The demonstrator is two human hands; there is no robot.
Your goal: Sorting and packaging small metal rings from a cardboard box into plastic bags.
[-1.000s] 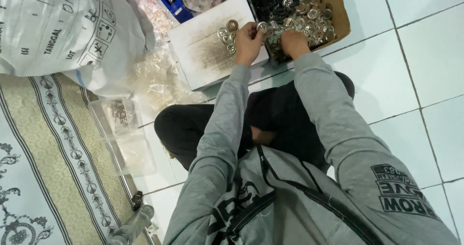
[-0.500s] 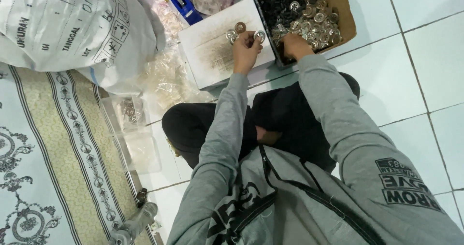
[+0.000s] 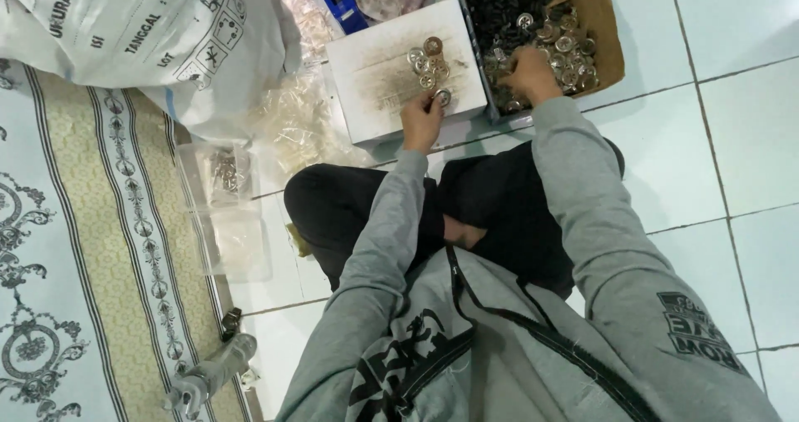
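Left hand pinches a metal ring at the white box's near edge, the ring cluster just beyond its fingers. Right hand digs, fingers curled, into the cardboard box; whether it grips anything there I cannot tell.

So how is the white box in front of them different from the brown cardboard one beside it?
The white box is closed, with a few round metal pieces on its smudged top; the brown box is open and heaped with them. The left hand works at the white box, the right hand in the brown. Both sit on the tiled floor.
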